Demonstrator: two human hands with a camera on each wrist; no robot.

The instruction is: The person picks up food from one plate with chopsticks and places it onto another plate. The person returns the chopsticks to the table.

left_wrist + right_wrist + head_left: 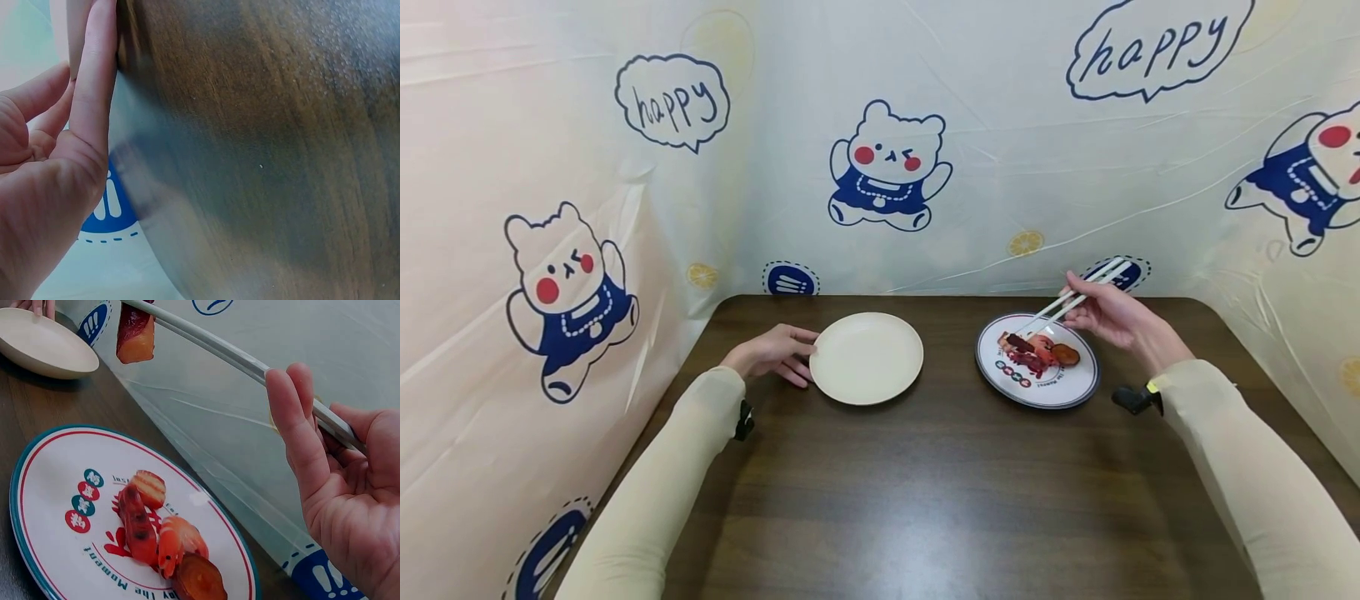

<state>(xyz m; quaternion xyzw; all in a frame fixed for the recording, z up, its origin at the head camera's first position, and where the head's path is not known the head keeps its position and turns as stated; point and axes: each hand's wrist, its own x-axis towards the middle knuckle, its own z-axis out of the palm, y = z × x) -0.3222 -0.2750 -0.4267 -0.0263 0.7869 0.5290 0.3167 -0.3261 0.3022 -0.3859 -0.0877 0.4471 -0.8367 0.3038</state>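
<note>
At the left, my left hand [772,352] pinches the rim of a round beige plate [867,358] between thumb and fingers; the left wrist view catches only a sliver of that plate. My right hand [1111,315] holds a pair of pale chopsticks [250,364] above a white plate with a dark rim [1075,392]. Between the chopstick tips hangs a dark red and orange chunk of food [136,337], raised off the plate in the right wrist view. On the white plate lie a shrimp [181,540], a sausage-like piece [139,525], a striped block [149,489] and a brown round slice [200,581].
Both plates stand near the far edge of a dark wooden table [880,500], with a gap between them. A pale printed curtain [985,192] hangs close behind the table and along its sides. Small dark devices sit on both wrists.
</note>
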